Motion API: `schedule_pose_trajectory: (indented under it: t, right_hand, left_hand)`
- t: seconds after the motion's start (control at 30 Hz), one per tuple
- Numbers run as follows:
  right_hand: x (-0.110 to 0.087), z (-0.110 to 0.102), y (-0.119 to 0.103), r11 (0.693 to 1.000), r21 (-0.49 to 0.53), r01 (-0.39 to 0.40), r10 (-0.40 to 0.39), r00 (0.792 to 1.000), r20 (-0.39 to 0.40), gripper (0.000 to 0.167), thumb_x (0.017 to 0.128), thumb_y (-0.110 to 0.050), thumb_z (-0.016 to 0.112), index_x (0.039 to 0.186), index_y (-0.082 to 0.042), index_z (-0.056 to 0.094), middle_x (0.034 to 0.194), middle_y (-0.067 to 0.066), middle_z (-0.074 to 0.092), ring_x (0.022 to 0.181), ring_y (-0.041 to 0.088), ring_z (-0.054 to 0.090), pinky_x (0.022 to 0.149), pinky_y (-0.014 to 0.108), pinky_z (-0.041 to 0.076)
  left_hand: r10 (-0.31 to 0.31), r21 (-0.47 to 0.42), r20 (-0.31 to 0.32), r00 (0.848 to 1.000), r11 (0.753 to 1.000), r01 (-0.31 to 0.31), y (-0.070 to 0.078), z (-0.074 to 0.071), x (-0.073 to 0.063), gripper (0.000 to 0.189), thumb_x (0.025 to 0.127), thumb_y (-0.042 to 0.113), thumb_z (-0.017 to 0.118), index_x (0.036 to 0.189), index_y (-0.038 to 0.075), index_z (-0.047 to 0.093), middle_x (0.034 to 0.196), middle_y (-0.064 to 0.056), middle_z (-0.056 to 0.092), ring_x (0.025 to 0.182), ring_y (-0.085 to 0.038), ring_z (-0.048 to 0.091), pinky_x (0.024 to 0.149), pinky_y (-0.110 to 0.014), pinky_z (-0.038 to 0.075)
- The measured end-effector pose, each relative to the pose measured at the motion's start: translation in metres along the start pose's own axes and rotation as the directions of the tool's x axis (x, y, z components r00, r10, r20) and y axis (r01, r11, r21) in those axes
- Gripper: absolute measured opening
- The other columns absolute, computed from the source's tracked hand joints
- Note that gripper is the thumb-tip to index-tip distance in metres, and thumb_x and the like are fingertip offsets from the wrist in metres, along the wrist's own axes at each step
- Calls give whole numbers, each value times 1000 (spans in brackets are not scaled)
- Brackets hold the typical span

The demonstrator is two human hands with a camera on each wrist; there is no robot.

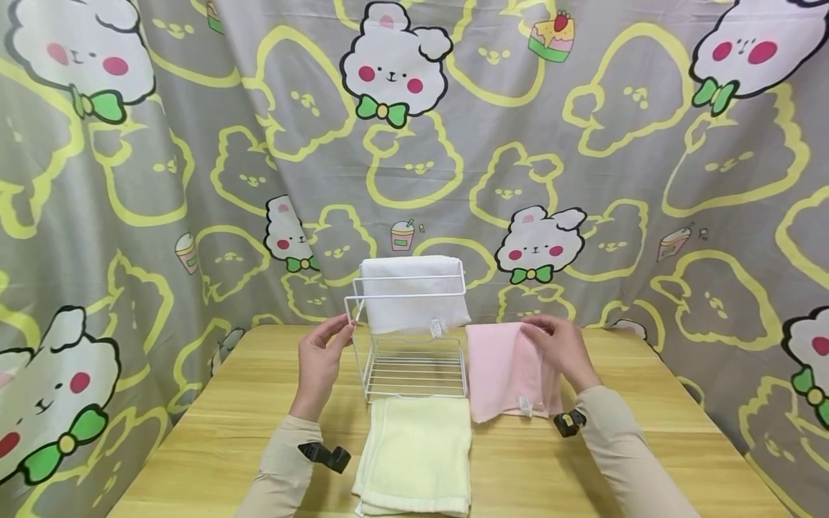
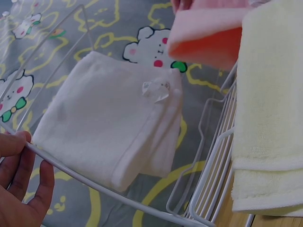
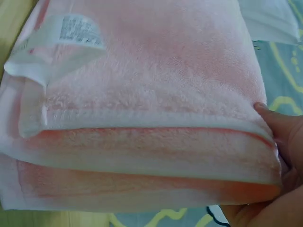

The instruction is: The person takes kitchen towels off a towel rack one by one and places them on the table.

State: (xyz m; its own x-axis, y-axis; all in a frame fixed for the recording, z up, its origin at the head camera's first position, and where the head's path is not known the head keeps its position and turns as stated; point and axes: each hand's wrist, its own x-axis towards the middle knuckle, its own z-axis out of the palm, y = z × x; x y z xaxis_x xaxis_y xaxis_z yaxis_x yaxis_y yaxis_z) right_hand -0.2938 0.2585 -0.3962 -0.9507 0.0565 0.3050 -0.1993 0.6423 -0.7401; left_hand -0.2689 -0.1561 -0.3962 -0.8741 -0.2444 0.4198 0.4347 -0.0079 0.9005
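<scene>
So in the head view there's a white wire two-level rack (image 1: 417, 373) standing on the light wood-grain desk (image 1: 227, 432), with a folded white cloth towel (image 1: 414, 313) draped at its upper rails. The left hand (image 1: 322, 363) has fingers and thumb pinched on the rack's upper left frame, and the right hand (image 1: 562, 349) is gripping the top right corner of a folded pink cloth towel (image 1: 501, 370) hanging just right of the rack. A folded pale yellow cloth towel (image 1: 417, 457) is right at the rack's near side. Behind it all, a grey curtain with bunny faces and yellow outlines (image 1: 417, 180). Left wrist view: you get the thumb and fingertips on the thin white bar, the white towel's little tag, and the yellow towel overlapping the lower shelf from this angle. Right wrist view: thumb on one face of the pink towel, other fingers mostly hidden behind it, layered hems and a printed white label (image 3: 78, 35) showing.
</scene>
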Motion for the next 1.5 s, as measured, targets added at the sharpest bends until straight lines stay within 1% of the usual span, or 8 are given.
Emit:
schedule_pose_trajectory:
  t: [0.2, 0.37, 0.53, 0.7, 0.9, 1.13, 1.37, 1.5]
  right_hand:
    - [14, 13, 14, 999, 4, 34, -34, 999, 18, 25, 101, -20, 67, 118, -3, 74, 117, 19, 74, 108, 34, 67, 93, 46, 56]
    - [21, 23, 28, 1000, 12, 11, -12, 998, 55, 23, 101, -17, 66, 117, -3, 75, 117, 19, 73, 110, 34, 67, 94, 47, 57]
    - [29, 31, 36, 1000, 4, -4, 4, 996, 92, 22, 100, -15, 67, 116, -2, 75, 117, 19, 73, 109, 35, 66, 95, 50, 56]
    - [37, 34, 40, 999, -35, 26, -22, 994, 103, 20, 98, -11, 68, 113, 0, 75, 114, 20, 74, 105, 35, 67, 92, 50, 56]
    - [38, 38, 45, 998, -49, 41, -35, 993, 114, 18, 96, -4, 68, 110, 4, 75, 111, 23, 74, 105, 40, 67, 94, 53, 55]
    - [30, 44, 53, 999, -51, 14, -7, 990, 143, 27, 95, -3, 68, 120, 7, 69, 122, 27, 69, 118, 47, 62, 105, 58, 49]
    - [38, 39, 51, 1000, -19, 4, -2, 995, 104, 29, 99, -8, 66, 124, 5, 66, 116, 24, 72, 111, 41, 65, 100, 54, 53]
    - [42, 33, 43, 1000, -4, 10, -9, 994, 105, 31, 101, -12, 64, 127, 4, 65, 120, 25, 70, 115, 42, 64, 101, 55, 53]
  left_hand:
    - [0, 4, -3, 1000, 1000, 1, 1, 0, -1, 24, 94, 1, 72, 116, -9, 70, 106, -15, 77, 94, -10, 70, 79, -21, 61]
    - [-6, -1, -3, 1000, 1000, 6, 2, 1, -1, 24, 94, 1, 73, 116, -8, 71, 108, -18, 76, 97, -16, 71, 81, -23, 61]
    - [-9, -1, -6, 1000, 1000, 9, 2, 0, 0, 23, 94, 2, 72, 115, -7, 71, 108, -18, 76, 95, -11, 70, 81, -22, 61]
    - [-7, 10, -6, 1000, 1000, 7, 2, 0, 0, 24, 95, 4, 72, 116, -7, 71, 111, -24, 74, 96, -13, 70, 81, -21, 61]
    - [-13, 15, -6, 1000, 1000, 13, 2, 0, 0, 24, 95, 6, 72, 116, -5, 72, 111, -22, 74, 98, -14, 70, 82, -22, 61]
    - [-16, 22, -7, 1000, 1000, 16, 1, 1, -1, 24, 95, 6, 73, 117, -5, 71, 113, -23, 74, 97, -13, 70, 82, -22, 61]
    - [-20, 26, -11, 1000, 999, 20, 1, 1, -1, 23, 95, 5, 72, 116, -3, 72, 113, -23, 73, 98, -15, 70, 83, -24, 61]
    - [-5, 23, -15, 1000, 1000, 6, 1, 1, -1, 23, 95, 5, 72, 117, -4, 72, 110, -19, 75, 95, -10, 69, 81, -21, 61]
